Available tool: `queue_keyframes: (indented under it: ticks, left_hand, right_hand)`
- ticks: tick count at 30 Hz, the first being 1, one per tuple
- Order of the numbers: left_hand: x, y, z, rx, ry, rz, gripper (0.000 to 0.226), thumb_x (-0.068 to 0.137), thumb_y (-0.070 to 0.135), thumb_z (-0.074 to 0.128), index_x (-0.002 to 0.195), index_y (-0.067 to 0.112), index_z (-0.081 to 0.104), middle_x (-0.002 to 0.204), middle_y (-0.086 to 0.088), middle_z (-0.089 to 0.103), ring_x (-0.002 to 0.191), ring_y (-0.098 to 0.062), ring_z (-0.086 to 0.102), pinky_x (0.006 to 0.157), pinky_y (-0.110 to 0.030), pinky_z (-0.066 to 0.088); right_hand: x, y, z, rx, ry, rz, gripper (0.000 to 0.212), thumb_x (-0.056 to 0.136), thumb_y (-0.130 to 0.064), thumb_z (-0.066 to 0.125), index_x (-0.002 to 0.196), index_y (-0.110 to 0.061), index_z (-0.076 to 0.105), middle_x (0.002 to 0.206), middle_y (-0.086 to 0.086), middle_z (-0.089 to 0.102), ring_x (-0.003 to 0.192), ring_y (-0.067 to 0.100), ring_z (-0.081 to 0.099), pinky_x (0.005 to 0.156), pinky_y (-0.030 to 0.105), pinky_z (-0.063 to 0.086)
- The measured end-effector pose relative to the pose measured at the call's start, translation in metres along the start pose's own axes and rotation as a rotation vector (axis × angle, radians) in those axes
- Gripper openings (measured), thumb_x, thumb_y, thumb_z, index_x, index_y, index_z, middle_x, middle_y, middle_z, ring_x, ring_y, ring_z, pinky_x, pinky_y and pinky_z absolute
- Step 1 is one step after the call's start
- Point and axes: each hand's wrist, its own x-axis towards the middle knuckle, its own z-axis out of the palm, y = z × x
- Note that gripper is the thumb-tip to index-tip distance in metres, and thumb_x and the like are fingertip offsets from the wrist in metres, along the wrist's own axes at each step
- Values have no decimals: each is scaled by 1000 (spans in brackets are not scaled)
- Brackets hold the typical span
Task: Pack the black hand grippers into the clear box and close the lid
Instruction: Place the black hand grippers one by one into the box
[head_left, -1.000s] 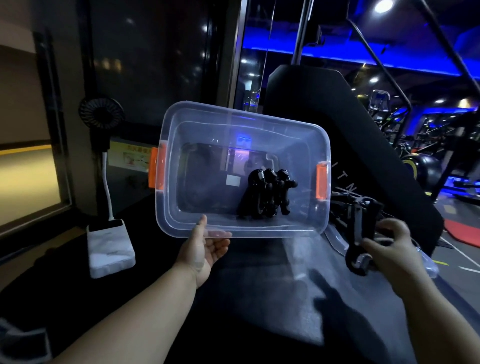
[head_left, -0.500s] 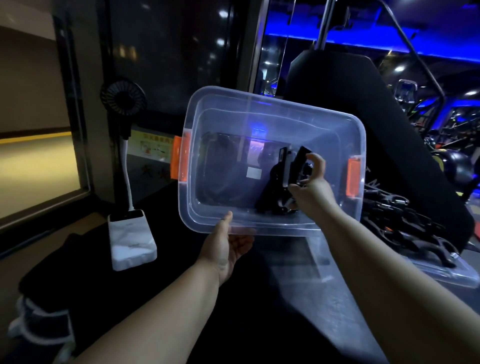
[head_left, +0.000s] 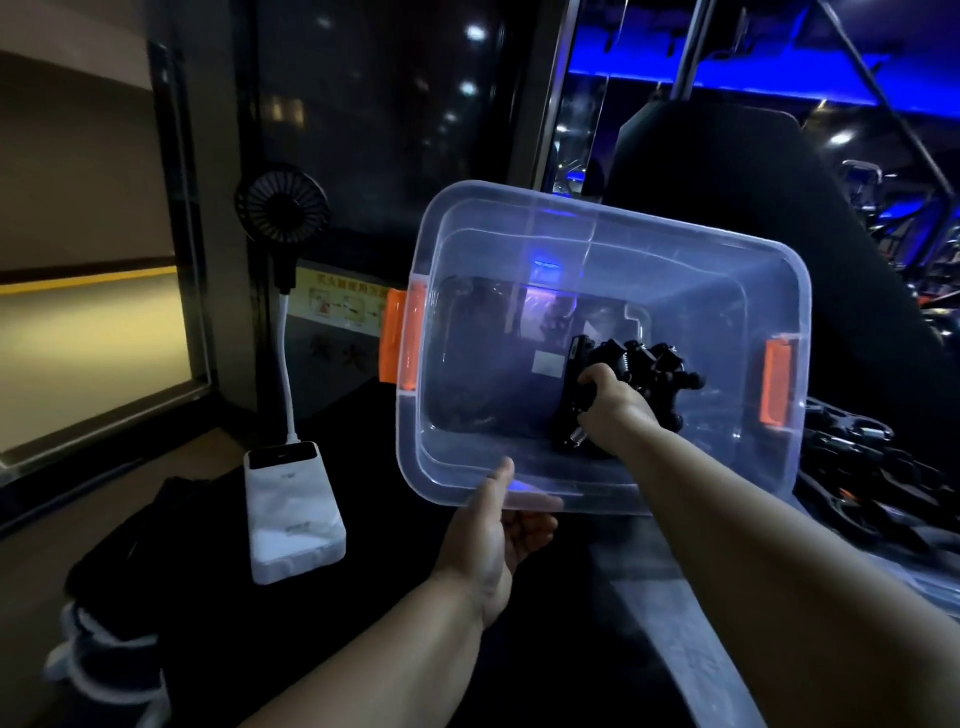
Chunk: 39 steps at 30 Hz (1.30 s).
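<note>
Head view, starting at the right hand (head_left: 613, 410): it is inside the clear box (head_left: 519, 244), fingers clenched round one black hand gripper (head_left: 574, 384), a little right of frame centre.

Risks, as judged:
1. The box is tipped with its open mouth toward the camera. It is carried at one point only, the near rim, where the left hand (head_left: 498, 530) pinches it, thumb on the rim and fingers underneath. Weight added on the right side could twist the box out of that pinch.
2. On this tilt, a gripper let go loosely may slide toward the near wall or knock the packed cluster (head_left: 657, 366) out of line.
3. Sprung handles could snag on neighbours and leave a piece standing proud, which would foul the lid later.

Position: the held gripper is within the hand's grasp, showing above and below it on its left side. The packed cluster sits just beside it, above and right of the knuckles; contact between them cannot be confirmed.

Further grippers lie in a loose pile (head_left: 857, 467) outside the box at the right edge of the frame, well apart from both hands, so packing is judged part done. The lid cannot be identified with certainty. The orange latch (head_left: 400, 343) on the left end and its twin on the right are not engaged.

A white power bank (head_left: 293, 514) and a small fan (head_left: 283, 208) stand at left, uninvolved.
</note>
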Motion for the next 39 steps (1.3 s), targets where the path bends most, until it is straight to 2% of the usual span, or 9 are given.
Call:
queue_keyframes:
  ticks: [4, 7, 10, 13, 16, 19, 27, 33, 39]
  left_hand:
    - [1, -1, 0, 3, -20, -12, 41, 85, 43, 51, 74, 5, 65, 81, -17, 73, 55, -15, 64, 53, -22, 52]
    - [1, 0, -1, 8, -38, -11, 51, 71, 49, 54, 86, 1, 61, 85, -19, 73, 58, -16, 65, 55, -22, 52]
    - [1, -1, -1, 4, -48, -9, 58, 69, 51, 55, 94, -1, 59, 87, -20, 73, 59, -16, 65, 56, -22, 53]
    - [1, -2, -1, 9, -51, -9, 61, 69, 51, 55, 96, -3, 59, 88, -20, 73, 60, -16, 66, 56, -22, 52]
    - [0, -2, -1, 4, -41, -9, 65, 68, 51, 56, 101, -5, 57, 89, -20, 72, 60, -17, 65, 56, -22, 52]
    - [1, -4, -1, -7, -35, -5, 66, 68, 51, 56, 103, -5, 57, 89, -21, 72, 61, -17, 65, 56, -23, 52]
    - [1, -4, 0, -13, -46, 7, 64, 68, 48, 55, 97, -9, 60, 86, -21, 72, 59, -17, 65, 55, -22, 52]
    - [2, -5, -2, 5, -49, 20, 61, 70, 48, 55, 94, -7, 61, 86, -21, 72, 60, -17, 66, 56, -22, 52]
    - [3, -5, -2, 16, -56, 32, 62, 70, 48, 54, 95, -8, 60, 85, -21, 72, 60, -17, 66, 57, -22, 53]
  right_hand:
    - [4, -3, 4, -208, 22, -53, 49, 83, -11, 59, 123, -30, 36, 96, 7, 62, 86, 29, 57, 68, 32, 40]
    - [4, -6, 2, -312, 29, -64, 43, 83, -17, 58, 119, -27, 38, 86, 6, 55, 86, 31, 60, 66, 32, 41]
    - [2, -8, 0, -436, 84, -101, 40, 82, -28, 63, 117, -25, 43, 104, 9, 56, 101, 32, 58, 68, 33, 41]
    - [2, -8, 3, -647, 263, -248, 54, 75, -41, 68, 123, -28, 48, 125, 8, 41, 117, 29, 41, 84, 38, 40]
    - [10, -6, 4, -805, 225, -484, 71, 75, -55, 62, 138, -34, 37, 150, 6, 20, 139, 27, 14, 108, 50, 18]
    - [20, -2, 6, -930, 65, -594, 73, 82, -66, 49, 146, -39, 27, 161, -2, 7, 147, 23, -7, 113, 60, -5]
    - [31, 0, 8, -973, 17, -580, 69, 83, -70, 43, 143, -38, 37, 158, -5, 19, 147, 21, 0, 109, 61, -15]
    - [32, 2, 5, -1027, 50, -580, 83, 81, -64, 49, 150, -27, 22, 157, -6, 24, 148, 19, 5, 114, 55, -14]
    - [31, 1, 4, -1037, 41, -578, 84, 84, -64, 44, 152, -24, 15, 159, -5, 21, 148, 19, 2, 113, 55, -16]
